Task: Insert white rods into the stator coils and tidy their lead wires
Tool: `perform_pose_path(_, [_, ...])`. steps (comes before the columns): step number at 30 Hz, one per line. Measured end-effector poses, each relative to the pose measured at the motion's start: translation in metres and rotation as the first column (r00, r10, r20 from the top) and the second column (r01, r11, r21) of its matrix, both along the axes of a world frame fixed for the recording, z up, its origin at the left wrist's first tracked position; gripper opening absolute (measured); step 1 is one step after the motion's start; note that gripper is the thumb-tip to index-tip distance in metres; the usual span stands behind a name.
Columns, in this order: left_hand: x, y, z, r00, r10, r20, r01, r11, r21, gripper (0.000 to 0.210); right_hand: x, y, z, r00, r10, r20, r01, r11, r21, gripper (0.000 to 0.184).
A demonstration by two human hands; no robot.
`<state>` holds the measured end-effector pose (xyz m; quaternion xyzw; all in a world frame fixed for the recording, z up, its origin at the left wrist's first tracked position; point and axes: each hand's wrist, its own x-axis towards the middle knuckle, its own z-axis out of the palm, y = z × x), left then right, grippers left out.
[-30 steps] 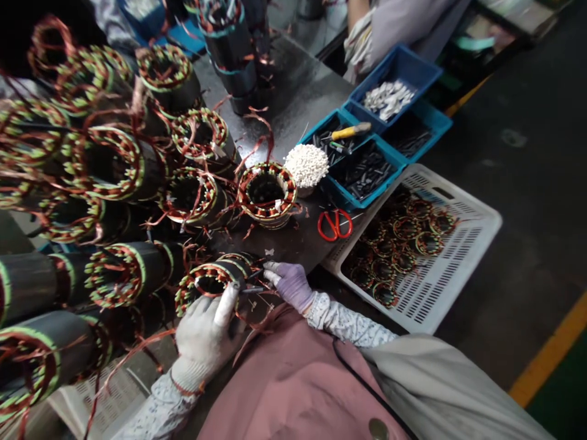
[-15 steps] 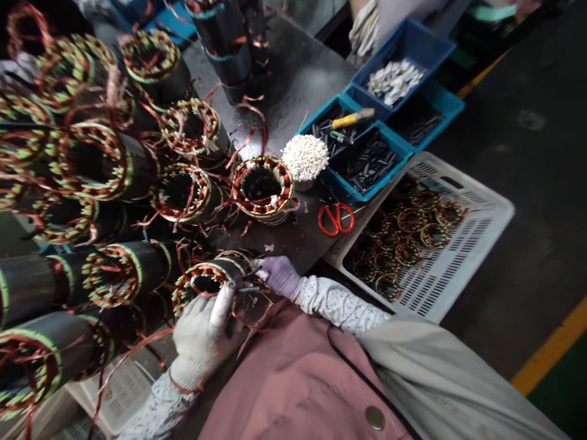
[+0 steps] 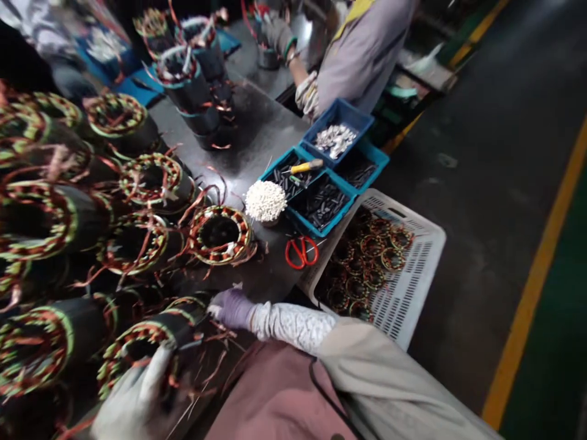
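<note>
A motor stator [image 3: 178,325] with copper windings and yellow-green slot insulation lies on its side at the bench's near edge. My left hand [image 3: 135,397], in a white glove, grips its near end, the thumb laid over the winding ring. At the far end, my right hand [image 3: 233,308] in a purple glove has its fingers drawn together by the winding. What they pinch is too blurred to make out. Loose copper wires [image 3: 215,360] hang beside the stator, below my right hand.
Several stators [image 3: 220,235] crowd the left. Red scissors [image 3: 301,252], a cup of white beads or pegs [image 3: 266,201] and blue bins [image 3: 321,229] of black tubes stand beyond. A white crate [image 3: 408,305] holds wound rings at right. A co-worker's gloved hand [image 3: 279,36] works at the back.
The view has swung, so the bench things sit lower and further left. Both hands remain at the stator. More of the co-worker now shows.
</note>
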<state>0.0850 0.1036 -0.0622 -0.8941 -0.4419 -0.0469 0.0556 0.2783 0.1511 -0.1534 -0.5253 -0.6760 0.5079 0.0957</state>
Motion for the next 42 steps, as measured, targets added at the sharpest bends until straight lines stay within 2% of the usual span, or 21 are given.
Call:
perform_pose_path(2, [-0.004, 0.002, -0.003, 0.999, -0.005, 0.050, 0.007, 1.000, -0.030, 0.071, 0.038, -0.003, 0.006, 1.000, -0.021, -0.007, 0.021, 0.996, 0.088, 0.019])
perform_pose_path(4, [-0.008, 0.003, -0.005, 0.994, -0.032, 0.108, 0.034, 0.999, -0.019, 0.073, 0.100, -0.004, 0.014, 0.982, -0.172, 0.078, 0.151, 0.964, 0.220, 0.025])
perform_pose_path(5, [-0.009, 0.004, -0.006, 0.992, -0.040, 0.122, 0.042, 0.999, -0.011, 0.073, 0.137, -0.001, 0.018, 0.929, -0.326, 0.176, 0.269, 0.920, 0.284, 0.027])
perform_pose_path(7, [-0.010, 0.003, -0.007, 0.990, -0.049, 0.129, 0.050, 0.999, -0.005, 0.074, 0.206, 0.014, 0.023, 0.723, -0.546, 0.423, 0.406, 0.832, 0.378, 0.030])
perform_pose_path(8, [-0.010, 0.003, -0.006, 0.992, -0.046, 0.121, 0.047, 0.999, -0.005, 0.075, 0.233, 0.026, 0.023, 0.641, -0.535, 0.551, 0.392, 0.845, 0.364, 0.029])
perform_pose_path(9, [-0.008, 0.003, -0.004, 0.993, -0.038, 0.108, 0.039, 0.999, -0.002, 0.075, 0.253, 0.039, 0.022, 0.579, -0.458, 0.674, 0.357, 0.886, 0.296, 0.027])
perform_pose_path(12, [-0.001, 0.002, 0.002, 0.996, -0.067, 0.064, 0.064, 0.997, 0.042, 0.075, 0.269, 0.072, 0.008, 0.547, -0.232, 0.805, 0.278, 0.957, 0.086, 0.020])
perform_pose_path(15, [0.002, 0.001, 0.006, 0.993, -0.110, 0.052, 0.106, 0.992, 0.070, 0.066, 0.258, 0.085, -0.006, 0.560, -0.198, 0.805, 0.244, 0.967, 0.068, 0.016])
perform_pose_path(18, [0.000, -0.001, 0.006, 0.995, -0.085, 0.050, 0.083, 0.996, 0.035, 0.053, 0.267, 0.087, -0.008, 0.575, -0.299, 0.762, 0.286, 0.946, 0.155, 0.015])
perform_pose_path(21, [-0.004, -0.002, 0.005, 0.995, -0.088, 0.043, 0.087, 0.996, 0.024, 0.049, 0.281, 0.078, 0.009, 0.594, -0.506, 0.625, 0.412, 0.859, 0.304, 0.014])
perform_pose_path(23, [-0.005, -0.002, 0.005, 0.993, -0.112, 0.046, 0.111, 0.994, 0.023, 0.050, 0.268, 0.060, 0.023, 0.672, -0.622, 0.403, 0.511, 0.783, 0.355, 0.016])
perform_pose_path(24, [-0.005, -0.002, 0.005, 0.991, -0.123, 0.049, 0.122, 0.992, 0.022, 0.051, 0.251, 0.046, 0.027, 0.721, -0.647, 0.248, 0.576, 0.758, 0.306, 0.016])
perform_pose_path(25, [-0.005, -0.001, 0.005, 0.990, -0.130, 0.052, 0.129, 0.991, 0.022, 0.052, 0.228, 0.031, 0.028, 0.758, -0.649, 0.070, 0.625, 0.752, 0.209, 0.016])
perform_pose_path(26, [-0.005, 0.000, 0.005, 0.990, -0.132, 0.053, 0.131, 0.991, 0.022, 0.053, 0.199, 0.015, 0.025, 0.748, -0.657, -0.095, 0.661, 0.750, 0.017, 0.017])
perform_pose_path(27, [-0.005, 0.000, 0.005, 0.989, -0.134, 0.055, 0.133, 0.991, 0.026, 0.054, 0.166, 0.000, 0.018, 0.724, -0.664, -0.187, 0.623, 0.746, -0.234, 0.018])
perform_pose_path(30, [-0.004, 0.002, 0.006, 0.989, -0.139, 0.059, 0.137, 0.990, 0.034, 0.055, 0.075, -0.031, -0.017, 0.699, -0.678, -0.227, 0.530, 0.705, -0.472, 0.032])
perform_pose_path(32, [-0.003, 0.002, 0.006, 0.988, -0.139, 0.063, 0.137, 0.990, 0.033, 0.056, 0.035, -0.037, -0.040, 0.674, -0.702, -0.232, 0.531, 0.678, -0.509, 0.037])
perform_pose_path(35, [-0.004, 0.002, 0.006, 0.987, -0.146, 0.066, 0.145, 0.989, 0.028, 0.056, 0.008, -0.032, -0.062, 0.655, -0.719, -0.234, 0.557, 0.668, -0.494, 0.037])
perform_pose_path(38, [-0.005, 0.003, 0.005, 0.984, -0.163, 0.071, 0.163, 0.987, 0.019, 0.053, 0.003, -0.023, -0.069, 0.684, -0.690, -0.236, 0.566, 0.706, -0.426, 0.026])
perform_pose_path(40, [-0.006, 0.003, 0.004, 0.982, -0.175, 0.074, 0.174, 0.985, 0.019, 0.050, 0.004, -0.019, -0.067, 0.721, -0.651, -0.237, 0.561, 0.750, -0.352, 0.014])
perform_pose_path(42, [-0.007, 0.004, 0.003, 0.981, -0.180, 0.078, 0.179, 0.984, 0.022, 0.048, 0.005, -0.016, -0.064, 0.766, -0.599, -0.234, 0.537, 0.796, -0.279, 0.011])
